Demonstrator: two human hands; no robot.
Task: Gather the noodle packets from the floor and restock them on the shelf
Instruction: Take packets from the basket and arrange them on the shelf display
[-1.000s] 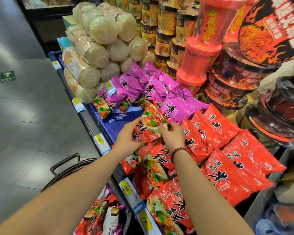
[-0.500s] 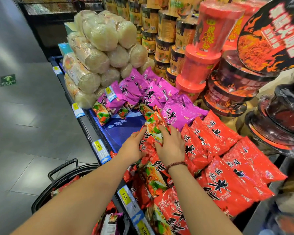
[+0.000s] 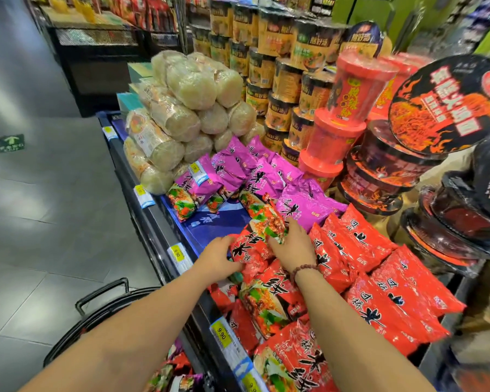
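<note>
Your left hand [image 3: 215,254] and right hand [image 3: 290,247] both close on one red plastic noodle packet [image 3: 253,240]. The left curls its fingers round the near-left edge and the right lies over the right side with fingertips hooked on the far end; neither holds anything else. The packet rests low on the dark metal shelf [image 3: 160,230], on top of the front heap of matching red packets [image 3: 269,298] and beside the bare blue shelf liner [image 3: 210,224]. I judge you grip it from both sides to square it and press it down, so the slick wrapper does not slide off the heap. Behind it stand purple foil packets [image 3: 238,168], clear-wrapped pale noodle bundles [image 3: 187,89], stacked paper cup noodles [image 3: 283,80], red plastic tubs [image 3: 334,137] and black flame-printed bowls [image 3: 385,176]. Yellow price tags [image 3: 178,254] line the shelf rail. Below, a black handled basket [image 3: 102,304] on the grey tiled floor [image 3: 40,222] seems to hold more packets, so restocking looks unfinished. A green arrow sticker [image 3: 11,142] marks the aisle.
</note>
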